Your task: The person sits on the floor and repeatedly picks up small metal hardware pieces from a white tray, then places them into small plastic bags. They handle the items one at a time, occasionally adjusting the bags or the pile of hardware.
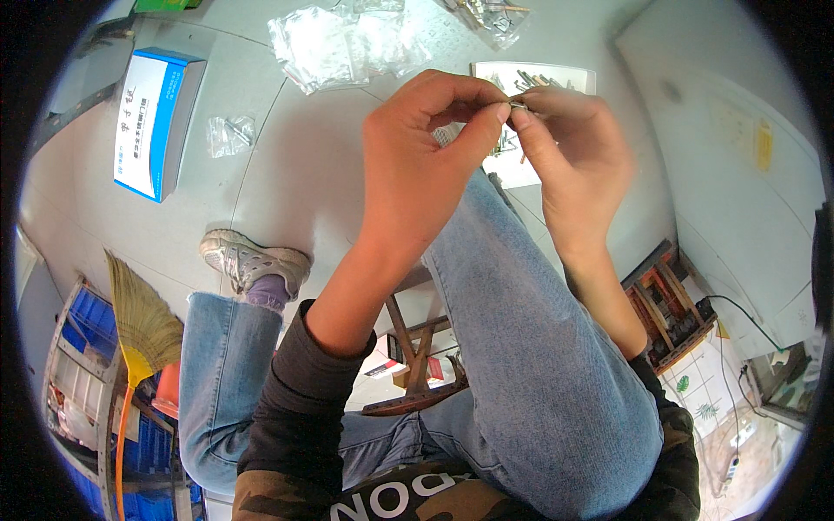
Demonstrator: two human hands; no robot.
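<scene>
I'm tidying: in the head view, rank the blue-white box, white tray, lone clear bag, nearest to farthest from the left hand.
1. White tray: mostly right of the left hand.
2. Lone clear bag: left.
3. Blue-white box: farther left.

Upper centre, the small piece (519, 106) is mostly covered by fingertips (502, 114); upper left, a green object (163, 4) is cut off.

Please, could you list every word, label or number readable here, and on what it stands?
White-and-blue box: handwritten and printed characters; wording not copied here.
Dark top: large white letters; not copied.
Yellow label at right: too blurred to read.
Small held piece: too small to tell.
</scene>
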